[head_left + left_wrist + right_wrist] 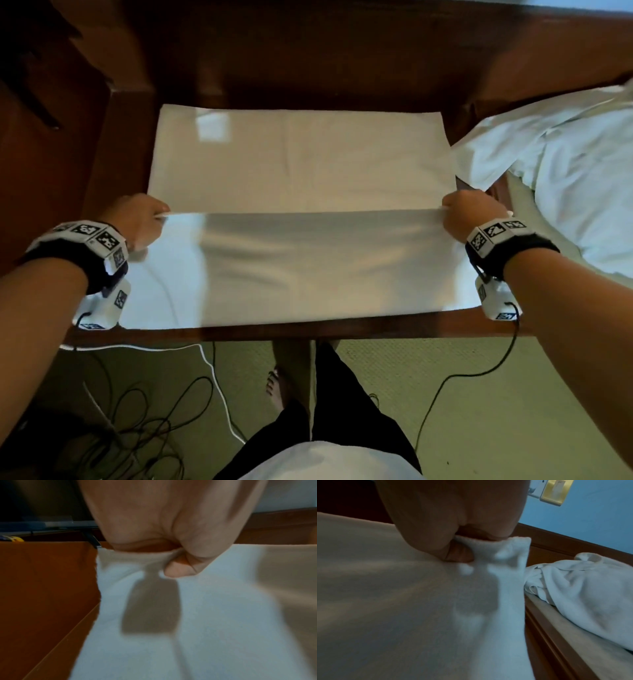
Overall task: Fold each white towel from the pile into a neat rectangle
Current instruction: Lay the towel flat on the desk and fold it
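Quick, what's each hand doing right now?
Left hand: pinching the left corner of the white towel.
Right hand: pinching the towel's right corner.

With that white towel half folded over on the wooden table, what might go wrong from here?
1. The left hand and right hand each pinch a corner of the white towel; uneven travel would likely skew the fold.
2. The crumpled pile of white towels overlaps the flat towel's right edge and may get dragged.
3. The towel's near edge sits close to the brown wooden table edge, so it could slide off.
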A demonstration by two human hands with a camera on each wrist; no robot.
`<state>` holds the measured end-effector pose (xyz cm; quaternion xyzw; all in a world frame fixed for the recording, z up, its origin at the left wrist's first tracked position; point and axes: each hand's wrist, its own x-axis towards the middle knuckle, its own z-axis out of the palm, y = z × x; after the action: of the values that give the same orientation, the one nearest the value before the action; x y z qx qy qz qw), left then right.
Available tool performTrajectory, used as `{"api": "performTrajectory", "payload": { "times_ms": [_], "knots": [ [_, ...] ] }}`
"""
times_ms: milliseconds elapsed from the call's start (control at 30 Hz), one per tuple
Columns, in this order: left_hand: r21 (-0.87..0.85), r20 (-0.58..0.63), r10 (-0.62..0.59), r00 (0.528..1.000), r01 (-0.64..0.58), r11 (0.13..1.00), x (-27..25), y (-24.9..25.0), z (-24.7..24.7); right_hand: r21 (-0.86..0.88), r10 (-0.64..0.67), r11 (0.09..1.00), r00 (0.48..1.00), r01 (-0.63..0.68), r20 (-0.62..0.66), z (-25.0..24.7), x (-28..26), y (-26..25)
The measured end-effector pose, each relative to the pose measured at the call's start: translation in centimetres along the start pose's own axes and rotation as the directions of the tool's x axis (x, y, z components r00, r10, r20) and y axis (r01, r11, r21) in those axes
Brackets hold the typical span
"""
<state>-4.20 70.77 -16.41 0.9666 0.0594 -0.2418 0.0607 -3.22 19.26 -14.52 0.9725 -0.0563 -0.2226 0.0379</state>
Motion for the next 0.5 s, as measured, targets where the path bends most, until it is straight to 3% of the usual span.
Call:
{"api": "performTrajectory", "payload": {
  "times_ms": [167,333,400,500],
  "knots": [
    [0.063,-0.037,-0.051,0.998,0.053,0.997,5.8,0.0,-0.2,0.009,-0.002,1.000,1.000,0.002,-0.011,-0.1,5.7,-0.9],
    [0.047,-0.102,-0.106,0.989,0.111,0.993,8.0,0.4,0.9,-0.018,-0.005,1.000,1.000,0.005,0.000,1.3,9.1,-1.1],
    [0.067,-0.227,-0.105,0.968,0.123,0.990,7.3,1.0,1.8,-0.047,-0.046,0.998,0.991,0.040,-0.127,2.9,9.5,-0.8],
    [0.019,-0.352,-0.041,0.935,0.050,0.999,5.1,2.3,4.9,0.105,-0.055,0.989,0.928,0.100,-0.369,6.5,7.4,-1.3]
  ]
}}
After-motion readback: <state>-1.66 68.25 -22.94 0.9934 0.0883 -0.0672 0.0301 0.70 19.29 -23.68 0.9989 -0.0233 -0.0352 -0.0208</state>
